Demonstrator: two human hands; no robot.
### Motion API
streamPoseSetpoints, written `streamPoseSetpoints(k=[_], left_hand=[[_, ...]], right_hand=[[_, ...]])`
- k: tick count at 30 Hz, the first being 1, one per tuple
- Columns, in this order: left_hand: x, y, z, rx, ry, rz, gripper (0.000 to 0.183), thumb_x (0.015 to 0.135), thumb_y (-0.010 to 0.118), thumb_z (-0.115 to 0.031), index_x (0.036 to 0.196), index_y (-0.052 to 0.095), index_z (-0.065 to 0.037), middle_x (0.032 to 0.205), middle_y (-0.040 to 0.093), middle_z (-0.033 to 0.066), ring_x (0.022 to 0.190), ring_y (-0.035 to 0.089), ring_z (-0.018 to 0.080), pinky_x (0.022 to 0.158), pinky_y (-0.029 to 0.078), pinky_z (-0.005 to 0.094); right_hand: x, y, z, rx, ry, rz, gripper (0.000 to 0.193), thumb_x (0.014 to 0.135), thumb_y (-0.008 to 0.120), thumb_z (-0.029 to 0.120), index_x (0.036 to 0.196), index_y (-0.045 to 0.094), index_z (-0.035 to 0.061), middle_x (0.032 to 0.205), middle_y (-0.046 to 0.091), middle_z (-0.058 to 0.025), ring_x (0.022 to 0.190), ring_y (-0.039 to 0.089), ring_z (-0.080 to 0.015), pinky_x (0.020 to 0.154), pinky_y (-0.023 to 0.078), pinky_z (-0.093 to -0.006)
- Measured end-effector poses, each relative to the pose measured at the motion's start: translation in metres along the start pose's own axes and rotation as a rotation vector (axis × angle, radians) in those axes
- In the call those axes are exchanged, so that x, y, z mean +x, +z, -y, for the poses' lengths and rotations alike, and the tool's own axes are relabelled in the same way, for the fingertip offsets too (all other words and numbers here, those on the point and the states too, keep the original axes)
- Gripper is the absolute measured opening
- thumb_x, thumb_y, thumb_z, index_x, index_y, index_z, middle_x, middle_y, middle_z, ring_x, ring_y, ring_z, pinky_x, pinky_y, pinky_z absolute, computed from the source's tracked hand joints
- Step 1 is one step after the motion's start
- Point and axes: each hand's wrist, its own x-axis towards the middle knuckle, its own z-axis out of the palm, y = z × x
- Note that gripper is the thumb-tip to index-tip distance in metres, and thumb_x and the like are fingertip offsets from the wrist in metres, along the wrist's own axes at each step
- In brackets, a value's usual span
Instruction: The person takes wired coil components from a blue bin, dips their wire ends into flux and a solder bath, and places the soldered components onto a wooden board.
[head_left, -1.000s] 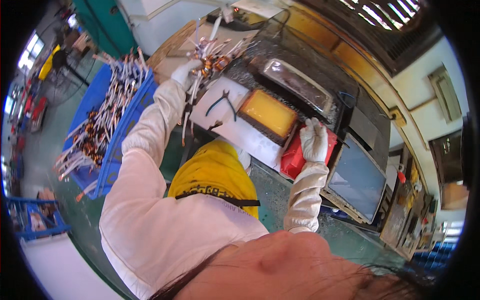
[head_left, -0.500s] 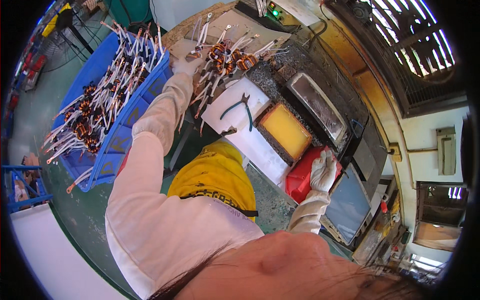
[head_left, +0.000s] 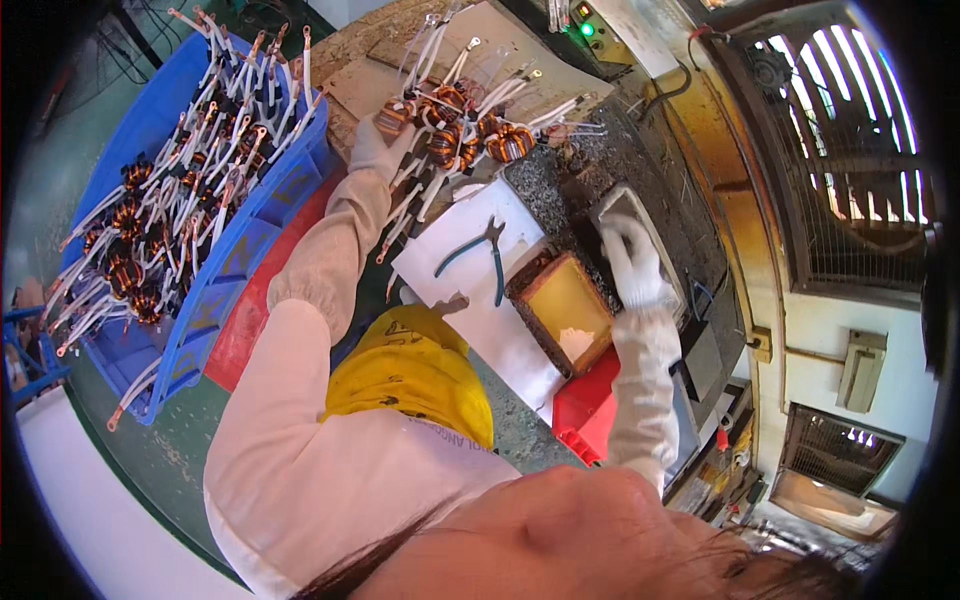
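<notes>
My left hand (head_left: 376, 152), in a pale glove, closes round a copper-wound toroidal coil (head_left: 394, 117) at the edge of a heap. Several more toroidal coils (head_left: 452, 146) with white leads and ring terminals lie beside it on brown card. My right hand (head_left: 637, 268), also gloved, is over a rectangular metal pot (head_left: 672, 248) on the right. Its fingers are bent together and point down into the pot; anything between them is too small or hidden to make out. Left of that hand sits a frame-edged tray of amber-yellow material (head_left: 570, 312), with a pale patch on its surface.
Teal-handled pliers (head_left: 492, 240) rest on a white sheet (head_left: 440, 262). A blue crate (head_left: 245, 245) full of coils and leads stands at the left, a red crate (head_left: 262, 318) beneath it. A red bin (head_left: 585, 402) is near my right forearm. A control box (head_left: 588, 32) with a green light sits at the back.
My right hand has moved from the red bin up and away to the metal pot, its fingers now bent. My left hand stays at the coil heap. The view has shifted slightly.
</notes>
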Motion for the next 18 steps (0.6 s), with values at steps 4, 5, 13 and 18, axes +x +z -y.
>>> streamPoseSetpoints(k=[4,5,13,18], left_hand=[[0.0,0.005,0.013,-0.024,0.005,-0.047,0.041,0.075,0.074,-0.029,0.101,0.06,-0.002,0.088,0.066,0.0134,0.086,0.065,0.0252,0.076,0.049,0.0365],[-0.003,0.004,0.009,0.024,-0.008,-0.057,0.04,0.075,0.074,-0.029,0.1,0.06,-0.002,0.089,0.066,0.0139,0.086,0.065,0.0256,0.076,0.049,0.0368],[-0.002,0.005,0.035,0.066,0.057,-0.081,0.052,0.074,0.076,-0.03,0.109,0.049,-0.002,0.091,0.062,0.0161,0.083,0.063,0.0308,0.075,0.048,0.0382],[0.001,0.009,0.046,0.082,0.129,-0.108,0.052,0.073,0.076,-0.03,0.109,0.049,-0.004,0.093,0.06,0.017,0.085,0.062,0.0328,0.075,0.048,0.0393]], right_hand=[[0.11,0.056,0.02,-0.257,-0.315,0.034,0.016,0.085,0.06,0.011,0.099,0.065,0.0059,0.1,0.064,-0.0111,0.095,0.061,-0.0262,0.084,0.047,-0.0326],[0.132,0.068,0.014,-0.325,-0.326,0.048,0.017,0.084,0.06,0.013,0.099,0.066,0.0079,0.102,0.063,-0.0116,0.097,0.061,-0.028,0.086,0.047,-0.034],[0.234,0.157,-0.009,-0.602,-0.188,0.214,0.024,0.084,0.058,0.026,0.103,0.066,0.0144,0.109,0.061,-0.0135,0.101,0.059,-0.0323,0.088,0.046,-0.0402],[0.267,0.176,-0.039,-0.718,-0.113,0.388,0.031,0.083,0.058,0.031,0.11,0.063,0.0152,0.113,0.058,-0.0176,0.105,0.057,-0.0357,0.09,0.045,-0.0419]])
